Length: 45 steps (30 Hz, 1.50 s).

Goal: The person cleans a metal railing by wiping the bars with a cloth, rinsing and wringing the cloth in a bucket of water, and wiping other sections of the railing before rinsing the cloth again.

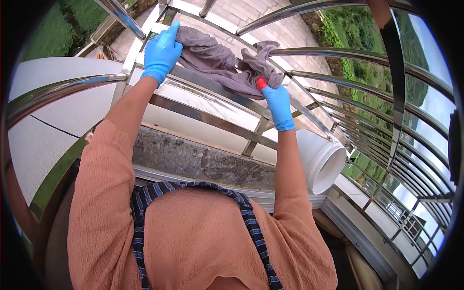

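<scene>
A crumpled grey-purple cloth (pixel 212 60) lies across the flat metal rails of a window cage, stretched between my two hands. My left hand (pixel 162 52), in a blue glove, is at the cloth's left end, its fingers closed on the edge and one finger pointing up along the frame. My right hand (pixel 278 104), also gloved in blue, grips the cloth's right end; something red covers its thumb tip. Beneath the cloth runs a flat metal rail (pixel 212 86).
A white bucket (pixel 309 154) lies tilted to the right of my right forearm. Curved metal bars (pixel 333 54) rise ahead and to the right. A rough stone ledge (pixel 203 154) runs below the rails, close to my body. Paving and greenery show beyond the bars.
</scene>
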Tool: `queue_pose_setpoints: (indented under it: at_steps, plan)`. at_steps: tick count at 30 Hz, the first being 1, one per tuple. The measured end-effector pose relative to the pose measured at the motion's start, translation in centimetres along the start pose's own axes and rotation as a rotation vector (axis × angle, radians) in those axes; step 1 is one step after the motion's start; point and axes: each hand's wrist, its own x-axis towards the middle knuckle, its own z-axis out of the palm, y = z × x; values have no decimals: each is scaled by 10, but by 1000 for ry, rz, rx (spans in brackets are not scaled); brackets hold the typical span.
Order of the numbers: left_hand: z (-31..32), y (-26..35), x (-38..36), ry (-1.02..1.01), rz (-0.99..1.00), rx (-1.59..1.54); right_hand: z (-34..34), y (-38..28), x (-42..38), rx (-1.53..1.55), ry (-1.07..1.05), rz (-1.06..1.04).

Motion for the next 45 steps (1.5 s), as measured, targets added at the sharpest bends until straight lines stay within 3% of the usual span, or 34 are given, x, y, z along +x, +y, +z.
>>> queue_pose_setpoints:
  at_steps: [3, 4, 5, 6, 8, 9, 10, 11, 13, 16, 23, 25, 27, 29, 35, 45]
  plan:
    - [4, -6, 1, 8, -6, 21, 10, -44, -10, 6, 381, -139]
    - [7, -6, 0, 9, 5, 23, 15, -50, 2, -99, 496, -253]
    - [4, -3, 1, -30, -12, 48, 17, -58, 16, 1, 485, -423]
    - [0, 0, 2, -55, -19, 40, 17, -92, 20, -251, 579, -592]
    - [-5, 5, 1, -77, -23, 16, 33, -77, 69, -700, 663, -614]
    - [-1, 3, 2, -85, -32, 83, 48, -53, 100, -684, 626, -637]
    - [-2, 5, 2, -89, -32, 81, 54, -46, 110, -802, 405, -587]
    - [-3, 5, 2, -92, -38, 82, 61, -56, 117, -858, 365, -410]
    - [-1, 4, 4, -21, 18, 64, 47, -71, 116, -995, 184, -414]
    - [0, 4, -1, -44, 6, 61, 12, -98, 138, -1244, -411, -245]
    - [0, 0, 0, -62, 1, 46, 1, -91, 194, -1231, -697, -138]
    - [1, 0, 1, -61, -7, 79, -20, -100, 202, -1064, -843, -53]
    - [1, 0, 1, -58, -3, 56, -20, -98, 204, -1084, -796, -117]
    - [1, -1, 1, -49, 14, 36, -5, -75, 198, -1251, -541, -330]
    - [0, -1, 1, -48, 16, 31, -9, -86, 215, -1233, -660, -230]
    - [-7, 7, -3, -33, 52, 10, 3, -86, 209, -1264, -552, -230]
